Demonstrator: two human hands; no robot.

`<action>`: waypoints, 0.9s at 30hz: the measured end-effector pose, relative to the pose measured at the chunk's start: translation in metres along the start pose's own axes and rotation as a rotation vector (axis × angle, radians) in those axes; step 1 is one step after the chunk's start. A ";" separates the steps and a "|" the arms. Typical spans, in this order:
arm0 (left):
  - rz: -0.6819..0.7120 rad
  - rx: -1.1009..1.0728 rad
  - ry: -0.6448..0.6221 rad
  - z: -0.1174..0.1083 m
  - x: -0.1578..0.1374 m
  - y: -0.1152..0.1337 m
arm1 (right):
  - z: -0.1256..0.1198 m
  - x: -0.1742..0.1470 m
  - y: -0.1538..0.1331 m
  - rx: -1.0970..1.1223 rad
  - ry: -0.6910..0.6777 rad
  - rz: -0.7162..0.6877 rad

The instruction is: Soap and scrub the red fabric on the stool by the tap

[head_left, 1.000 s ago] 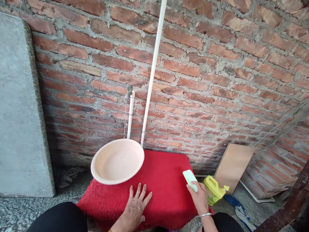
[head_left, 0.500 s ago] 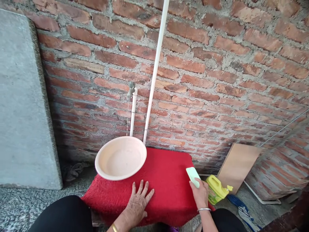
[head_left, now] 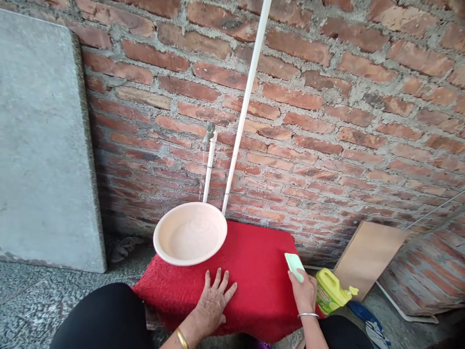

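A red cloth (head_left: 254, 271) is spread over a low table or bench in front of me. My left hand (head_left: 214, 300) lies flat on it with fingers spread and nothing in them. At the cloth's right side, my right hand (head_left: 304, 292) grips a pale green scrubbing brush (head_left: 293, 261) with a small hole at its far end. The brush's underside is hidden against the cloth. A cream basin (head_left: 160, 247) stands at the back left of the cloth, beyond my left hand. Into it runs a thin stream of water from a tap (head_left: 208, 134).
A brick wall (head_left: 308, 99) rises behind, with a white pipe (head_left: 247, 102) along it. A grey slab (head_left: 47, 145) leans at left. To the right are a yellow jug (head_left: 332, 291), a brown board (head_left: 370, 254) and blue flip-flops (head_left: 366, 315) on the floor.
The whole scene has shifted slightly right in view as my head turned. Both hands keep nearly the same place on the cloth, and the brush stays in my right hand.
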State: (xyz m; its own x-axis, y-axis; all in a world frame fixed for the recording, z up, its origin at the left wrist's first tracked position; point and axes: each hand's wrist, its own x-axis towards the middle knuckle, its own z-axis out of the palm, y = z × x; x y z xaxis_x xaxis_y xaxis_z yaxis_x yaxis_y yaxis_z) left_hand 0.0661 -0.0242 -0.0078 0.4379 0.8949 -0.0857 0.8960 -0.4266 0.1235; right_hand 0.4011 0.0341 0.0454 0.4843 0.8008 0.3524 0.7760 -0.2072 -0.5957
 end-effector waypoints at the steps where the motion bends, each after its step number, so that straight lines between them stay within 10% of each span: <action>1: 0.001 0.001 0.003 0.000 0.000 0.000 | 0.004 -0.004 -0.005 0.021 -0.012 -0.044; 6: 0.000 0.016 0.006 0.004 0.000 -0.001 | 0.021 -0.013 -0.021 0.103 -0.087 -0.182; 14: -0.006 0.033 0.034 0.016 0.002 -0.002 | -0.002 0.014 0.012 0.018 0.065 0.133; 22: -0.004 0.052 0.036 0.013 0.000 0.000 | 0.023 -0.011 -0.019 0.106 -0.104 -0.122; 27: 0.002 0.055 0.042 0.007 -0.001 0.001 | 0.007 0.001 -0.005 0.012 0.004 0.055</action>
State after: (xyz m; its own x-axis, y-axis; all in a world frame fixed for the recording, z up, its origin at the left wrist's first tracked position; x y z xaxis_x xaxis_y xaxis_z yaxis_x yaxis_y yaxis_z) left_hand 0.0673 -0.0268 -0.0148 0.4370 0.8984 -0.0443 0.8984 -0.4337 0.0691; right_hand 0.3950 0.0398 0.0437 0.5274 0.7863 0.3217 0.7436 -0.2441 -0.6225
